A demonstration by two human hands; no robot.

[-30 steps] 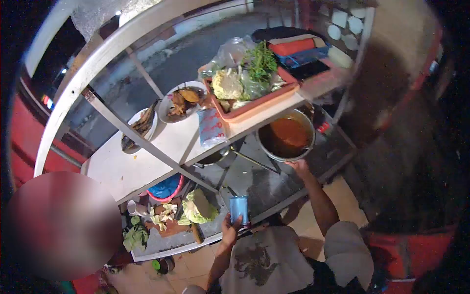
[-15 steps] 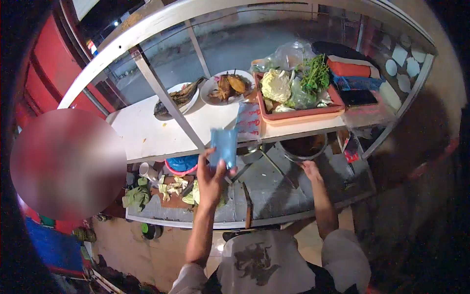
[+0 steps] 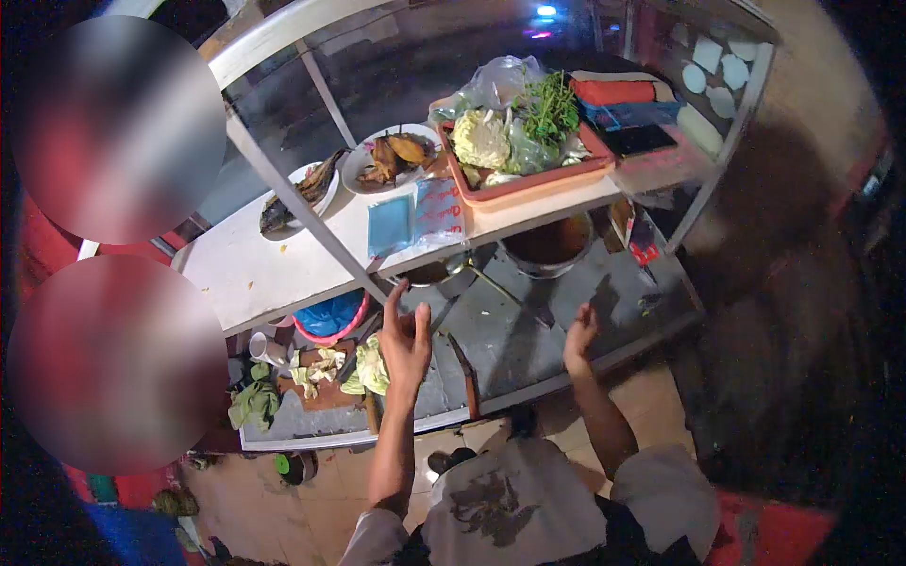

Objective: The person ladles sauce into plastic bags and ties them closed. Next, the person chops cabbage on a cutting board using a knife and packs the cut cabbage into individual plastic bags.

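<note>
My left hand (image 3: 408,344) is raised in front of the shelf edge, empty, with index finger and thumb apart. Just beyond it, a flat blue plastic packet (image 3: 391,226) lies on the white shelf (image 3: 226,274), beside a clear packet with red lettering (image 3: 439,212). My right hand (image 3: 580,338) hovers over the grey lower counter (image 3: 510,373), its fingers loosely extended and nothing visible in them. Nearest to that hand is a pot of dark liquid (image 3: 549,247), partly under the shelf. A pan (image 3: 432,274) with a long handle sits left of the pot.
On the shelf are a plate of fish (image 3: 300,196), a plate of fried food (image 3: 392,160), a tray of cabbage and greens (image 3: 538,189) and a phone (image 3: 642,141). Below are cut cabbage (image 3: 370,366), a cup (image 3: 267,348) and a knife (image 3: 462,373). A slanted frame post (image 3: 293,193) rises nearby.
The blue packet has left my left hand and now lies on the shelf. That hand has opened. My right hand has drawn back from the pot's rim.
</note>
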